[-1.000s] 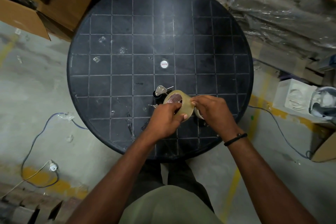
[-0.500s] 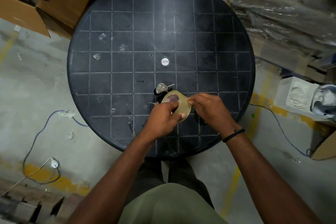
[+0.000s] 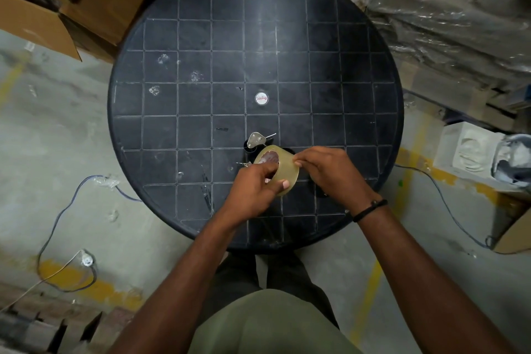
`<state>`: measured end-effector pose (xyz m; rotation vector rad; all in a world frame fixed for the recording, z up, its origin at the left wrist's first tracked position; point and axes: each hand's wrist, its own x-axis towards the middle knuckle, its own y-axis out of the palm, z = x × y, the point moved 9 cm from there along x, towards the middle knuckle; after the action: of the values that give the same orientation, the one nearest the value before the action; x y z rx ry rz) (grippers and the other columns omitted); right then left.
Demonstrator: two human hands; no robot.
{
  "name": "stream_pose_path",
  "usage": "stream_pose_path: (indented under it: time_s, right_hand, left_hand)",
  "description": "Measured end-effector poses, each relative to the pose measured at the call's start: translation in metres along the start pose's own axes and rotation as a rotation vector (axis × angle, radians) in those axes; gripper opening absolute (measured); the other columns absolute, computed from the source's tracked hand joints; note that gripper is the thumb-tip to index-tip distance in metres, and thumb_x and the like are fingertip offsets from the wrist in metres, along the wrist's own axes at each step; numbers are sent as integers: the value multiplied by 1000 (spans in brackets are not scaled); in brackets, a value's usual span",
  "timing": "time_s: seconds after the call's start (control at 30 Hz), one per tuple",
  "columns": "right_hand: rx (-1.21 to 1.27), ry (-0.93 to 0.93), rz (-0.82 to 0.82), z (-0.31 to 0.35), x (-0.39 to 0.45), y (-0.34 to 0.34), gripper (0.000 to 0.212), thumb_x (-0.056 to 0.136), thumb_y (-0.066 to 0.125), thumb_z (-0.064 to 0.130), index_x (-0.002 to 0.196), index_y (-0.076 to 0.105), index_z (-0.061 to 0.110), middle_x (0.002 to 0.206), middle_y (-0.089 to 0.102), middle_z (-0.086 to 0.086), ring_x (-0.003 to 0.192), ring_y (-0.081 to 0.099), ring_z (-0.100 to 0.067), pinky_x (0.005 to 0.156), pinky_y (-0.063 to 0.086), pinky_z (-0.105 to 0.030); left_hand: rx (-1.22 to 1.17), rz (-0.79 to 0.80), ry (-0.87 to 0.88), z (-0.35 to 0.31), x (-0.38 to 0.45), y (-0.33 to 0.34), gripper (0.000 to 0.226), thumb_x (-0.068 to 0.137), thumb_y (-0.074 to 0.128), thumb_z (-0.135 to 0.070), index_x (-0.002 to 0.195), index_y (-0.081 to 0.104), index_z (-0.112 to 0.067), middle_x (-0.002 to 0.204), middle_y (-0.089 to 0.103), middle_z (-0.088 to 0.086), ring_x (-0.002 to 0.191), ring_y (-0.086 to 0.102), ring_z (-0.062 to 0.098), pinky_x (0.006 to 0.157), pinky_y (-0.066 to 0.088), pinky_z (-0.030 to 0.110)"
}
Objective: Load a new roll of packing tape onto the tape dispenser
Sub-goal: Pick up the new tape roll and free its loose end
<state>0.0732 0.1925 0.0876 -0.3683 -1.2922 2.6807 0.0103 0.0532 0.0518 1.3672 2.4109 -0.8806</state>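
Note:
A roll of clear yellowish packing tape point(image 3: 283, 164) with a brown core is held upright above the near part of the round black table point(image 3: 201, 66). My left hand point(image 3: 255, 190) grips the roll, fingers in its core and thumb on its outer face. My right hand point(image 3: 330, 172) pinches at the roll's top edge with its fingertips. The tape dispenser point(image 3: 255, 142) lies on the table just behind the roll; only a metal plate and a dark part of it show, the rest is hidden by the roll and my hands.
A small white round cap point(image 3: 261, 98) sits at the table's centre. Open cardboard boxes point(image 3: 71, 0) stand at the far left, plastic-wrapped goods point(image 3: 431, 8) at the far right. Cables point(image 3: 66, 210) trail on the concrete floor on both sides. A white moulded carton point(image 3: 471, 149) lies at the right.
Both hands and the roll have stayed near the same spot; my right fingertips have shifted slightly along the roll's top edge. The camera moved a little.

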Motion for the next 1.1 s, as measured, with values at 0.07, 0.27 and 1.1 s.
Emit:
stream_pose_path:
  time_s: [0.07,0.27,1.1]
  right_hand:
    - [-6,-20,-5,1,1,-1,17,96,68,17,111,77,13,105,76,-4,92,72,-19,82,60,-40]
    - [-62,-38,-30,7,3,-5,13,97,66,15,107,75,12,103,74,-5,88,70,-20,78,61,-39]
    - [-254,-163,30,11,-6,-19,11,91,62,24,91,61,13,84,58,-2,62,53,-18,52,51,-37]
  left_hand:
    - [-32,-8,-5,1,-1,-2,47,79,67,-44,113,74,-12,108,75,14,106,70,29,92,56,47]
    - [-90,-35,-15,3,0,-2,37,79,71,-44,103,76,-16,84,69,-10,84,67,12,86,57,47]
    - [181,-35,104,-22,3,3,43,82,59,-53,107,73,-20,93,76,1,85,70,19,80,58,42]
